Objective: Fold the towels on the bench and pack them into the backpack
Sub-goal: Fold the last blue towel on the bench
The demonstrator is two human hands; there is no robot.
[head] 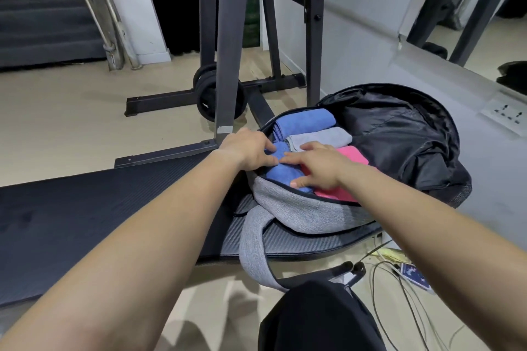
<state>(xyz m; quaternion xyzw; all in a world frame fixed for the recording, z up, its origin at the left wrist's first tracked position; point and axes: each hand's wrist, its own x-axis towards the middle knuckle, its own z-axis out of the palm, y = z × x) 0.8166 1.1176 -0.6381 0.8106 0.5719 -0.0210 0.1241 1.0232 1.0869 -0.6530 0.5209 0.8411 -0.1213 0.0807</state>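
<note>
A grey backpack lies open on the black bench, its black flap thrown back to the right. Inside lie several folded towels: a blue one at the far end, a grey one beside it, a pink one on the right and a second blue one nearest me. My left hand presses its fingers on the near blue towel's far end. My right hand lies flat across that towel and the pink one, fingers extended.
A dark steel rack with weight plates stands just behind the bench. Cables and a small blue box lie on the floor at the right. A wall socket sits on the grey wall.
</note>
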